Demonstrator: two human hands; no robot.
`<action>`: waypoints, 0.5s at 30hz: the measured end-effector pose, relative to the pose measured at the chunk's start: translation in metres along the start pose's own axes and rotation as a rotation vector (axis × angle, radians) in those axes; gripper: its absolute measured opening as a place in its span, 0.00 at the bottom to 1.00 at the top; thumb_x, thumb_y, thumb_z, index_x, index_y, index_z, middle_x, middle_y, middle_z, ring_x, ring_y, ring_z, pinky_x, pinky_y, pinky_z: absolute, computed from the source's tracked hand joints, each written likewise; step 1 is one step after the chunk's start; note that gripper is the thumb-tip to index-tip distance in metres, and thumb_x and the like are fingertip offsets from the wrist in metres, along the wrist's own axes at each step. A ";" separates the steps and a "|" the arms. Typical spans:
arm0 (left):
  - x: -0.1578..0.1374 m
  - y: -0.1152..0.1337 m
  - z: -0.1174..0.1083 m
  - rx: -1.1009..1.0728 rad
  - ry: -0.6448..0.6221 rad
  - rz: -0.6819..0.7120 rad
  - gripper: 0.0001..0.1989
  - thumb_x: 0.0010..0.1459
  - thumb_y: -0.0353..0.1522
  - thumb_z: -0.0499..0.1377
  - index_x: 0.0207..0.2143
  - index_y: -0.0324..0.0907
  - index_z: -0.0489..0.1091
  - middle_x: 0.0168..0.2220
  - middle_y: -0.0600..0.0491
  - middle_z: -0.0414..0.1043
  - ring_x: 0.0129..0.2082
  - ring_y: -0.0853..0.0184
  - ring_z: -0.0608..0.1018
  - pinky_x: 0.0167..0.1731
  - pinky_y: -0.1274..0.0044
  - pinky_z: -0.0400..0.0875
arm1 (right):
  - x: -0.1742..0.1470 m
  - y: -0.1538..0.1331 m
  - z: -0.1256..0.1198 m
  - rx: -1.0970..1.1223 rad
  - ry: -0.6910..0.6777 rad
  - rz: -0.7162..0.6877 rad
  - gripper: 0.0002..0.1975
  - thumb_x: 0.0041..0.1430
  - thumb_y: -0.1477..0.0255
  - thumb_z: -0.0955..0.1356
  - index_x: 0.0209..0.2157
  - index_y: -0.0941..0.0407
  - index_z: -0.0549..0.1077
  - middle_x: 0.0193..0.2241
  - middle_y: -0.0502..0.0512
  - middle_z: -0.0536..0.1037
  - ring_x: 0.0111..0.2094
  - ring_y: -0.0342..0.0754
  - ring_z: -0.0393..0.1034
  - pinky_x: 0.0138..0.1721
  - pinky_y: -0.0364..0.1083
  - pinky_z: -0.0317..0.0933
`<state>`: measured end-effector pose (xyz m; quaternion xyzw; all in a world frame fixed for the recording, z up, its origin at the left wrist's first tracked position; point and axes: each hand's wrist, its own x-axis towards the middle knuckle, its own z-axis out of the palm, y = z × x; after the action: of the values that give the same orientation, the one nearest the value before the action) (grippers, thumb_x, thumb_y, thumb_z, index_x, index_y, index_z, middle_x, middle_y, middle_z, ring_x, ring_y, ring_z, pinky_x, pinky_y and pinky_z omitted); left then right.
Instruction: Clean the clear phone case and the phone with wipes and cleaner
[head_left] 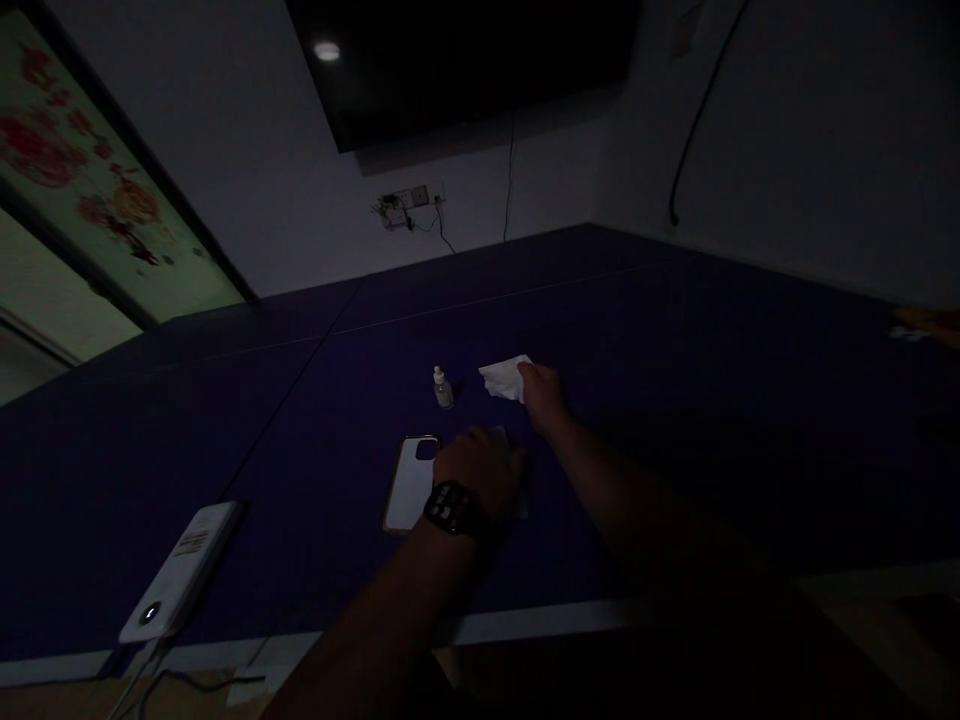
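My right hand [543, 392] pinches a crumpled white tissue [504, 378], held out to the left above the table. My left hand [477, 464], with a black watch on the wrist, is lowered over a flat greyish piece [498, 435] that it mostly covers. Its thumb points right, but darkness hides how the other fingers lie. Just left of that hand rests a phone case [410, 484] with a pale back, a darker rim and a camera cut-out. A small dropper bottle [443, 390] with a white top stands upright beyond the case, left of the tissue.
A white power bank [182, 572] with a cable lies at the left front of the dark blue table [315, 540]. Wall sockets [409, 203] with cords and a large screen [480, 60] are at the back. Something yellow [930, 322] sits at the far right. Light is dim.
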<state>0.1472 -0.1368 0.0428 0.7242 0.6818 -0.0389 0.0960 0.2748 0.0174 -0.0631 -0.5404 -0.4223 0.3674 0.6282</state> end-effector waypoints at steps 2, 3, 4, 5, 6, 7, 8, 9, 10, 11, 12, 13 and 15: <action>0.006 0.008 0.004 -0.002 -0.037 0.031 0.44 0.69 0.57 0.49 0.66 0.26 0.67 0.54 0.23 0.77 0.55 0.39 0.81 0.50 0.60 0.76 | 0.001 0.000 0.000 -0.005 0.000 0.035 0.15 0.72 0.61 0.72 0.49 0.59 0.77 0.45 0.54 0.81 0.40 0.50 0.79 0.39 0.49 0.77; 0.009 0.010 0.006 0.000 -0.056 0.038 0.44 0.69 0.57 0.50 0.67 0.26 0.66 0.55 0.22 0.76 0.55 0.39 0.81 0.51 0.60 0.76 | 0.002 0.000 0.000 -0.005 0.000 0.047 0.15 0.72 0.61 0.72 0.50 0.59 0.77 0.45 0.54 0.81 0.40 0.50 0.79 0.39 0.49 0.77; 0.010 0.012 0.007 0.003 -0.074 0.040 0.43 0.69 0.56 0.52 0.68 0.26 0.65 0.56 0.22 0.75 0.56 0.40 0.81 0.51 0.61 0.76 | 0.003 0.000 0.000 -0.004 0.000 0.057 0.15 0.72 0.61 0.72 0.50 0.59 0.77 0.45 0.54 0.81 0.40 0.50 0.79 0.39 0.49 0.77; 0.011 0.013 0.008 0.009 -0.087 0.037 0.43 0.69 0.54 0.54 0.70 0.27 0.62 0.57 0.22 0.74 0.56 0.40 0.80 0.51 0.62 0.76 | 0.004 0.001 0.000 -0.002 0.000 0.066 0.15 0.72 0.62 0.72 0.50 0.59 0.77 0.46 0.54 0.81 0.40 0.50 0.79 0.40 0.49 0.77; 0.011 0.013 0.009 0.016 -0.095 0.029 0.43 0.69 0.52 0.55 0.72 0.27 0.60 0.58 0.21 0.73 0.56 0.41 0.80 0.50 0.62 0.76 | 0.005 0.001 0.001 0.000 0.000 0.074 0.15 0.72 0.62 0.72 0.51 0.59 0.77 0.47 0.55 0.81 0.41 0.51 0.79 0.41 0.50 0.77; 0.011 0.014 0.011 0.024 -0.099 0.015 0.42 0.70 0.50 0.55 0.73 0.28 0.58 0.59 0.21 0.72 0.56 0.41 0.80 0.50 0.63 0.76 | 0.006 0.002 0.001 0.002 -0.002 0.082 0.16 0.72 0.62 0.72 0.52 0.59 0.77 0.48 0.55 0.80 0.43 0.51 0.79 0.42 0.51 0.77; 0.011 0.015 0.012 0.030 -0.100 0.000 0.41 0.71 0.48 0.54 0.74 0.28 0.56 0.60 0.22 0.71 0.56 0.42 0.81 0.49 0.63 0.77 | 0.006 0.003 0.002 0.004 -0.004 0.089 0.16 0.72 0.62 0.72 0.53 0.58 0.77 0.49 0.56 0.80 0.44 0.52 0.79 0.43 0.52 0.78; 0.011 0.015 0.014 0.036 -0.097 -0.012 0.39 0.72 0.46 0.53 0.75 0.29 0.55 0.61 0.22 0.70 0.56 0.43 0.81 0.49 0.64 0.77 | 0.007 0.003 0.002 0.005 -0.006 0.096 0.17 0.72 0.62 0.72 0.53 0.58 0.77 0.51 0.57 0.80 0.46 0.53 0.79 0.45 0.53 0.77; 0.010 0.016 0.016 0.044 -0.092 -0.019 0.37 0.73 0.44 0.51 0.75 0.30 0.55 0.61 0.23 0.70 0.55 0.43 0.81 0.48 0.64 0.77 | 0.008 0.004 0.003 0.006 -0.008 0.102 0.17 0.72 0.62 0.72 0.54 0.58 0.77 0.52 0.57 0.80 0.47 0.54 0.79 0.46 0.54 0.77; 0.010 0.016 0.018 0.051 -0.083 -0.025 0.35 0.74 0.42 0.50 0.75 0.30 0.55 0.61 0.23 0.70 0.55 0.44 0.81 0.48 0.64 0.77 | 0.009 0.005 0.003 0.007 -0.010 0.108 0.17 0.71 0.61 0.72 0.54 0.58 0.77 0.52 0.57 0.80 0.48 0.55 0.79 0.47 0.55 0.77; 0.010 0.016 0.020 0.057 -0.071 -0.021 0.35 0.74 0.41 0.49 0.75 0.31 0.54 0.60 0.23 0.70 0.54 0.44 0.82 0.47 0.65 0.77 | 0.009 0.005 0.003 0.008 -0.012 0.113 0.18 0.71 0.61 0.72 0.54 0.58 0.77 0.53 0.57 0.79 0.48 0.56 0.79 0.47 0.55 0.77; 0.009 0.015 0.022 0.060 -0.056 -0.014 0.34 0.74 0.40 0.50 0.75 0.31 0.55 0.59 0.24 0.71 0.54 0.44 0.82 0.47 0.65 0.77 | 0.010 0.006 0.002 0.009 -0.013 0.117 0.18 0.71 0.61 0.72 0.54 0.58 0.77 0.53 0.57 0.79 0.49 0.56 0.79 0.48 0.55 0.77; 0.008 0.013 0.024 0.055 -0.028 0.011 0.35 0.72 0.41 0.53 0.75 0.31 0.56 0.58 0.24 0.72 0.53 0.44 0.82 0.47 0.64 0.77 | 0.012 0.007 0.001 0.013 -0.011 0.121 0.18 0.71 0.61 0.72 0.55 0.58 0.76 0.53 0.57 0.79 0.49 0.56 0.79 0.48 0.55 0.77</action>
<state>0.1622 -0.1339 0.0191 0.7296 0.6751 -0.0676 0.0858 0.2781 0.0302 -0.0679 -0.5588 -0.3899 0.4105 0.6060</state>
